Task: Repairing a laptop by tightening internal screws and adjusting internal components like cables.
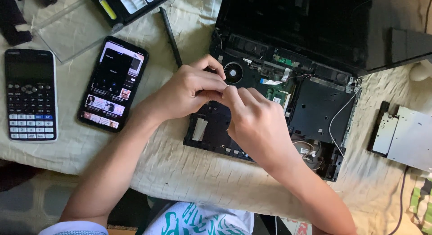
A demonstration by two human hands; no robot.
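— What surface is seen?

— A table draped in a wrinkled cream cloth [189,172] is seen, filling most of the frame. An opened black laptop with its inner boards, fan and wires exposed [315,104] is laid at the centre and upper right.

— How are the hands placed?

— The left hand [191,91] and the right hand [254,120] are brought together at the centre of the frame, just above the laptop's bared base. Both are curled, with fingertips pinched against each other. Something small may be gripped between them, but what it is cannot be told, since it is hidden by the fingers.

— What else is laid about?

— A black-and-white scientific calculator [30,95] is set at the left edge. Just to its right, a black smartphone with a lit screen [113,84] is laid at a tilt. A slim black stick-like tool [171,36] is placed near the top, between the phone and the laptop. A silver flat metal drive unit [407,136] is seen at the right edge, well apart from the hands.
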